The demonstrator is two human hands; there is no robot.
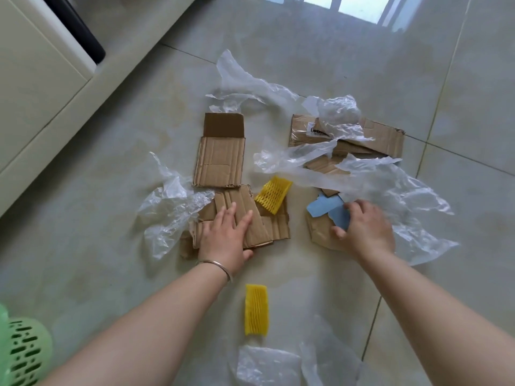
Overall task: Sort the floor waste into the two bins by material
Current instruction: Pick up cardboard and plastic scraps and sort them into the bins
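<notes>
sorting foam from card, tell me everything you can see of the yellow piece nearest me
The yellow foam net sleeve lies flat on the floor tile, between the two forearms. It is a narrow upright rectangle of ribbed mesh foam, pressed flat and looking undamaged. Neither hand touches it, and it lies apart from the clear plastic film just below it.

Torn brown cardboard pieces (220, 160) lie flat mid-floor, crumpled clear plastic film (328, 151) draped all around them. Two yellow foam nets (255, 310), one near, one central. Green slotted bin (23, 352) near left.

matt corrugated cardboard (220, 160), glossy floor tiles (362, 51)
</notes>
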